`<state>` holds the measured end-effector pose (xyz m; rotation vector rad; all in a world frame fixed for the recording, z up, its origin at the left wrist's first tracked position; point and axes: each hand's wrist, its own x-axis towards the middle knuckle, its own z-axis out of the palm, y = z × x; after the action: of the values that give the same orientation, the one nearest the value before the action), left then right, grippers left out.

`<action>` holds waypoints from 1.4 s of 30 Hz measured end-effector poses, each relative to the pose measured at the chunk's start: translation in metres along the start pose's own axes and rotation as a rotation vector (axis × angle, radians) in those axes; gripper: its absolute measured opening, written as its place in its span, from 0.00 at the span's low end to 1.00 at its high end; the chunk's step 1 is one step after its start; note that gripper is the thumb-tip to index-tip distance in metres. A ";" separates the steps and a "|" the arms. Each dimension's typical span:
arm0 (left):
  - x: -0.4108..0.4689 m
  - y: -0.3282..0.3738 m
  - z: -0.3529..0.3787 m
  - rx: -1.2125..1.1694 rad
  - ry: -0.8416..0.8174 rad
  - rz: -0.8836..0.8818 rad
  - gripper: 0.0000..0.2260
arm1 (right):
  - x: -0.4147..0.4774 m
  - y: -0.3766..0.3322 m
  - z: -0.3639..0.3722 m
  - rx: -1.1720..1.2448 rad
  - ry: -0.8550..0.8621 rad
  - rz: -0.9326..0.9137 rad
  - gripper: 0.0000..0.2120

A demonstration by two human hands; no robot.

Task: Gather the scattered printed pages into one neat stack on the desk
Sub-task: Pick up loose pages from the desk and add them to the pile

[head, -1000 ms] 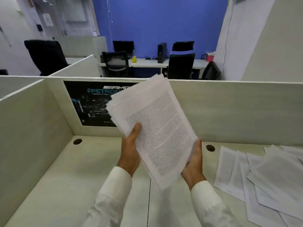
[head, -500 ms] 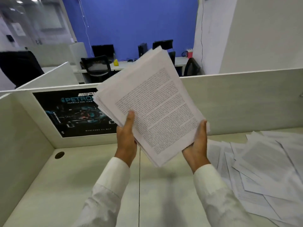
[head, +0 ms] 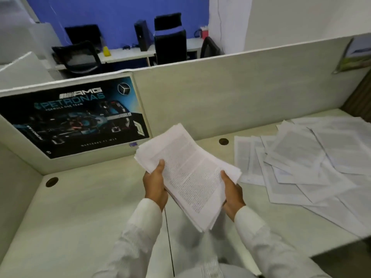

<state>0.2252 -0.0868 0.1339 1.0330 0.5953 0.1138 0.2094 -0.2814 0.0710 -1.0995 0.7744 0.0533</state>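
Grips a thick bundle of pages point(head: 188, 173) in both hands, raised over the middle of the desk point(head: 80, 207), tilted, with the sheet edges fanned and uneven. Clasps the bundle's left side with the left hand point(head: 155, 184), thumb pressed on the printed top sheet and fingers tucked out of sight beneath. Clasps the right side with the right hand point(head: 232, 194) in the same way, thumb on top. Wears white sleeves point(head: 144, 227). Faces a spread of loose pages point(head: 313, 163), lying flat, overlapped and askew along the desk's right side up to the back right corner, apart from the bundle. Faces too a pale partition point(head: 220, 93) along the back edge, with a dark racing-team poster point(head: 74, 115) fixed toward the back left corner. Stands over one round cable hole point(head: 51, 181) near the back left corner and a second cable hole point(head: 223, 141) near the back edge, between bundle and loose pages.
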 end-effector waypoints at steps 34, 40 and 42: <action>-0.015 -0.205 0.191 0.593 -0.299 -0.221 0.08 | 0.095 -0.101 -0.266 -0.123 0.352 -0.148 0.03; -0.003 -0.244 0.247 0.768 -0.261 -0.217 0.05 | 0.170 -0.144 -0.302 -0.382 0.302 -0.181 0.04; -0.004 -0.253 0.261 0.879 -0.261 -0.205 0.03 | 0.194 -0.159 -0.308 -0.529 0.312 -0.179 0.08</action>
<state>0.3101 -0.4221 0.0213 1.7883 0.5087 -0.5012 0.2526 -0.6717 0.0126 -1.7036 0.9659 -0.0714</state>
